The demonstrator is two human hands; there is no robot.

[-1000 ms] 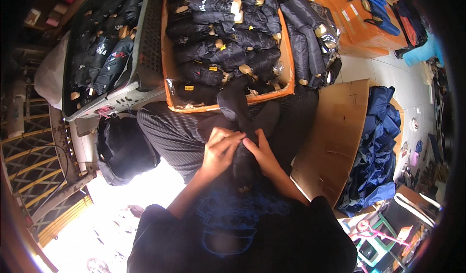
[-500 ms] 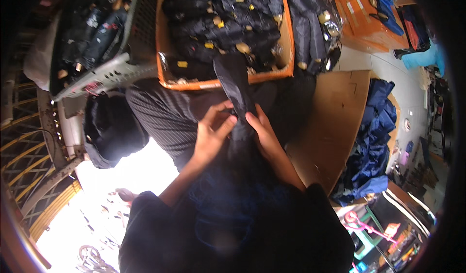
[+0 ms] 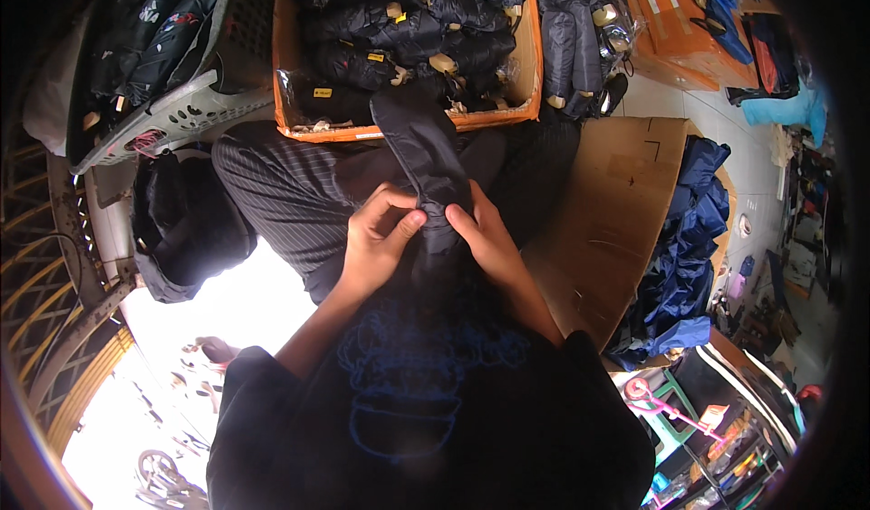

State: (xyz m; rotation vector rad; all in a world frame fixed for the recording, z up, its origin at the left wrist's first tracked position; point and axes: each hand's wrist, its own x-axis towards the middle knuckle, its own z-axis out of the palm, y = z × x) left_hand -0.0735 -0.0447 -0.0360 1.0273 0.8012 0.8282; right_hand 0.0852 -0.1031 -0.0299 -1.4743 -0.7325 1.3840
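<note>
A long black fabric sleeve, rounded at its far end, points away from me over my lap. My left hand pinches its near left edge between thumb and fingers. On the other side my right hand grips the gathered cloth, its thumb on top. Whether anything is inside the sleeve cannot be seen. Just beyond its tip stands an orange-edged cardboard box, filled with black fabric bundles that show pale ends and small yellow labels.
At left a grey plastic crate holds more black bundles, with a black bag below it. To my right is an open cardboard box beside dark blue cloth. More black bundles lie right of the filled box.
The view has shifted slightly, so the surroundings sit further left and higher. Both hands keep hold of the sleeve, which now tilts further left and shows a broader face.
</note>
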